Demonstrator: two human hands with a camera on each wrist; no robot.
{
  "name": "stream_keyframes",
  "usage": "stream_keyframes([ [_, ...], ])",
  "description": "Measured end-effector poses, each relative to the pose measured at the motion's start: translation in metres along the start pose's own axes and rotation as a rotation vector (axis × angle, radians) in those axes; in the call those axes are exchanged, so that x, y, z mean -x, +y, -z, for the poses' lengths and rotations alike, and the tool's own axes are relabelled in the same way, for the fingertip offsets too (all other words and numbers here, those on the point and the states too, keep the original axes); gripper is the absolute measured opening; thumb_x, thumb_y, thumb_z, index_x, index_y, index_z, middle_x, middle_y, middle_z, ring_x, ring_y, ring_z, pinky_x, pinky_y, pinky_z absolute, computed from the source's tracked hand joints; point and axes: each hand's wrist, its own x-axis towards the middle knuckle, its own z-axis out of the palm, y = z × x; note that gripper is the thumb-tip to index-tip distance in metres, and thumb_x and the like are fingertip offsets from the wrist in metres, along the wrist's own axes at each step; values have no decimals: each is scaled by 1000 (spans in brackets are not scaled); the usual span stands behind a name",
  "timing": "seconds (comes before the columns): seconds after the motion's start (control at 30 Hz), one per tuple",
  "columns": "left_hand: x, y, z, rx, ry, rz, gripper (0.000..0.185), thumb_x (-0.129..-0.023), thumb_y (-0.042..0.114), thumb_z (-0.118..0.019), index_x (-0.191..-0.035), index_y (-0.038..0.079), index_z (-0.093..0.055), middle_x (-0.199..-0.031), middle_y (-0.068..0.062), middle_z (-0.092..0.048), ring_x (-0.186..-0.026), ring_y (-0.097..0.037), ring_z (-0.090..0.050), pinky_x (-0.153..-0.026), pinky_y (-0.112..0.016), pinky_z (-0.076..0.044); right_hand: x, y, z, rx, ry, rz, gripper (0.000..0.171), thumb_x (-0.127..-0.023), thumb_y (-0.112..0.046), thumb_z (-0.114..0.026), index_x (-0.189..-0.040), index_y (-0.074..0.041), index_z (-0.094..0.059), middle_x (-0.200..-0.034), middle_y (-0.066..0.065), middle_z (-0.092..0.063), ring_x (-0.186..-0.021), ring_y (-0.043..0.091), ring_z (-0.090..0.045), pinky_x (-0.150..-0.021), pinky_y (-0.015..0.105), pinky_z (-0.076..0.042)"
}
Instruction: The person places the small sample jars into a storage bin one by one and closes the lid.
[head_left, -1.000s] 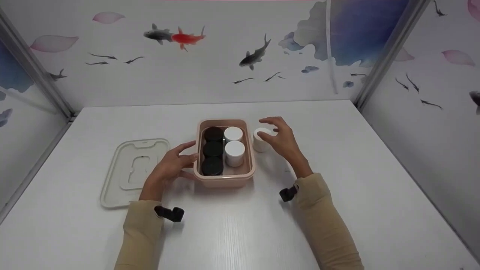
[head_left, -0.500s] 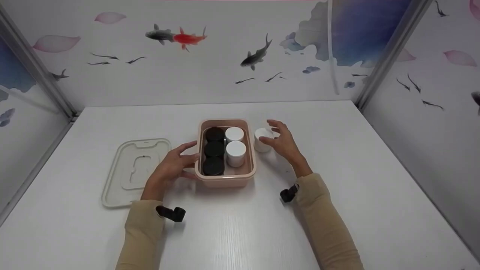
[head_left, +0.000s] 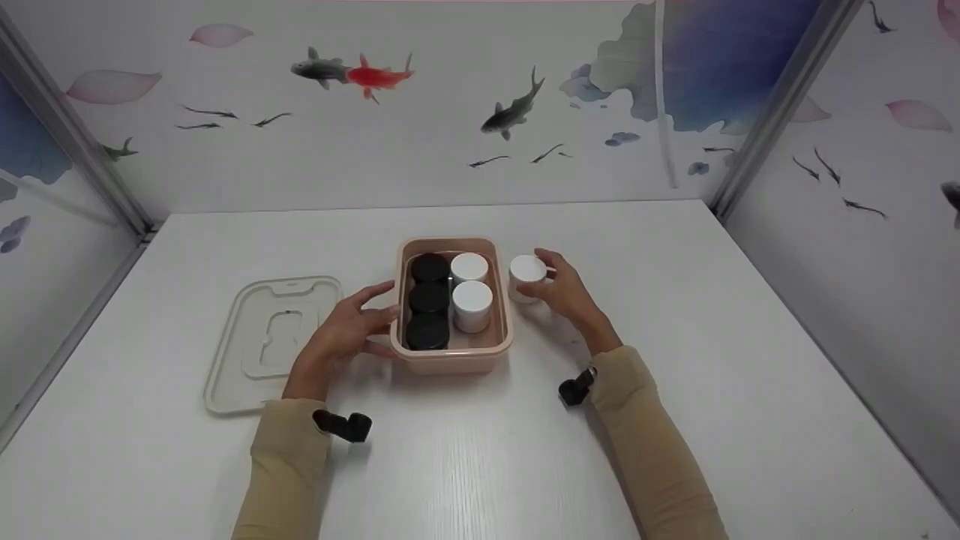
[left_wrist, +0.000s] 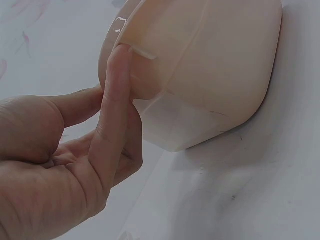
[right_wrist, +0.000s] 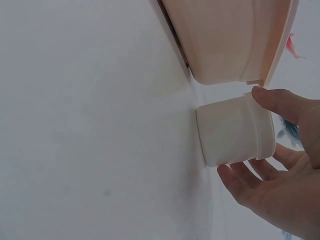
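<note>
A white jar point(head_left: 527, 278) stands on the table point(head_left: 675, 315) just beside the right wall of the pink box point(head_left: 452, 358). It is lightly pinched near its lid by the right hand point(head_left: 568, 291), thumb on one side, fingers loosely curled behind. The box's left wall is steadied by the left hand point(head_left: 339, 337), whose straight fingers are pressed against it. Inside, 3 black-lidded jars point(head_left: 429, 298) and 2 white-lidded jars point(head_left: 472, 283) are seen. With so shallow a pinch, the jar could be tipped or dropped, or knocked against the box rim, if lifted carelessly.
</note>
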Motion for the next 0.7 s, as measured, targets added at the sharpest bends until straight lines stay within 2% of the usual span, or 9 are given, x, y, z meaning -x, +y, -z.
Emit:
stream_keyframes([
  [0.4, 0, 1, -1, 1, 2, 5, 64, -103, 20, -58, -159, 19, -28, -146, -27, -52, -117, -30, -66, -75, -40, -66, 1, 0, 3, -3, 9, -14, 79, -89, -19, -77, -155, -11, -34, -155, 15, -41, -144, 31, -40, -121, 47, -38],
  [0.7, -1, 1, 0, -12, -2, 6, 63, -103, 21, -58, -159, 19, -28, -145, -26, -52, -117, -30, -66, -77, -40, -66, 9, -17, 10, 16, 36, 43, 80, -88, -26, -79, -154, -13, -36, -152, 14, -44, -142, 31, -43, -118, 49, -41],
])
